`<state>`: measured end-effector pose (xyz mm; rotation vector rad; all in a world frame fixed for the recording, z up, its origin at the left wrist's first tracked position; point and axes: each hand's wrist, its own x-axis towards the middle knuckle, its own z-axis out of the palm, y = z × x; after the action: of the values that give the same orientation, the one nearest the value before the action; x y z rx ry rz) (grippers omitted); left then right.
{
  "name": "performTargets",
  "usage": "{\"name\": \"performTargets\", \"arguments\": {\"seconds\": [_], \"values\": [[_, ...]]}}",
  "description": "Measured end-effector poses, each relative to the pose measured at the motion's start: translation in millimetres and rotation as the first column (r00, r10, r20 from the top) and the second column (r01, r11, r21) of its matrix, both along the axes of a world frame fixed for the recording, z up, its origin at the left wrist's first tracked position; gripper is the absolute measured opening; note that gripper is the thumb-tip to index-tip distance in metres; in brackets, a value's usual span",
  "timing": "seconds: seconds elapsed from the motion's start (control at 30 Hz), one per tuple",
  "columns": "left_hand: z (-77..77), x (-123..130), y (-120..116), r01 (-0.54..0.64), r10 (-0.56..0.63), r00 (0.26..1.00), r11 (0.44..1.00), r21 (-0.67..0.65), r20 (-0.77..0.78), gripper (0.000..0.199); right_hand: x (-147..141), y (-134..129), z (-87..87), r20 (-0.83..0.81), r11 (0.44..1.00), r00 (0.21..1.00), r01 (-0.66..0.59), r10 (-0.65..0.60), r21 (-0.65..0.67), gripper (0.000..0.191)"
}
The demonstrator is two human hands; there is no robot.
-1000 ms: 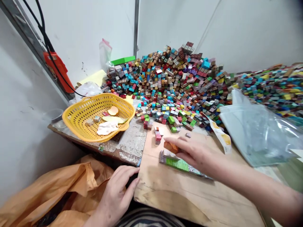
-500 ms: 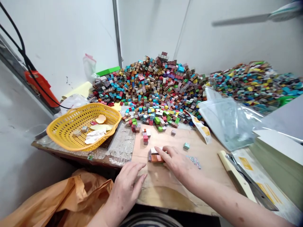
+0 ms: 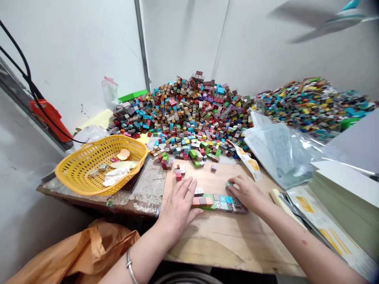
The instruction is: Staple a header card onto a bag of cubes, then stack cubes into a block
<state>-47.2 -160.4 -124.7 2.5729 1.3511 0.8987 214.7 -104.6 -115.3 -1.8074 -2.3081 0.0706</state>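
A row of small patterned cubes [image 3: 223,202], in pink, green, blue and grey, lies on the wooden board [image 3: 207,236] in front of me. My left hand [image 3: 179,207] is at the row's left end, fingers stretched out and thumb apart; it covers part of that end. Whether it touches the cubes I cannot tell. Just beyond the row's right part, my right hand [image 3: 247,193] has its thumb and fingertips closed on a small teal cube [image 3: 227,184]. A few white and red cubes [image 3: 179,172] and one greyish cube [image 3: 213,168] sit farther back.
A big heap of coloured cubes [image 3: 183,106] fills the back, with another heap [image 3: 314,98] at right. A yellow basket [image 3: 74,167] stands left. Clear plastic bags [image 3: 272,150] and a cream-handled tool [image 3: 284,201] lie right. A fan [image 3: 340,21] spins above.
My right hand has moved right, from the cube row to the teal cube. My left hand has come forward to the row's left end. More of the row shows, and the view has shifted slightly.
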Motion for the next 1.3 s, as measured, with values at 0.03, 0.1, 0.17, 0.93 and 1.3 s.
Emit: {"name": "performTargets", "arguments": {"seconds": [0.03,0.1,0.17,0.93,1.3], "values": [[-1.6,3.2,4.7,0.012,-0.012,1.000,1.000,-0.007,-0.014,0.076,-3.9,-2.4,0.8,-0.021,1.000,1.000,-0.020,0.020,0.005,0.020],[-4.7,6.8,12.3,0.049,-0.050,0.998,0.999,-0.021,-0.031,0.075,-14.7,-9.8,3.8,-0.071,0.998,0.996,-0.057,0.058,0.015,0.021],[-6.3,7.1,17.4,0.085,-0.086,0.996,0.996,-0.028,-0.036,0.067,-27.8,-18.6,7.6,-0.158,0.993,0.980,-0.119,0.120,0.018,0.021],[-20.4,8.4,21.8,0.162,-0.129,0.940,0.984,0.079,-0.314,0.059,-77.0,-67.1,-26.8,-0.108,0.952,0.977,-0.149,0.184,0.268,0.041],[-16.2,6.3,18.8,0.165,-0.156,0.922,0.986,-0.006,-0.354,0.069,-67.7,-37.5,8.9,-0.206,0.983,0.970,-0.101,0.132,0.153,0.030]]}}
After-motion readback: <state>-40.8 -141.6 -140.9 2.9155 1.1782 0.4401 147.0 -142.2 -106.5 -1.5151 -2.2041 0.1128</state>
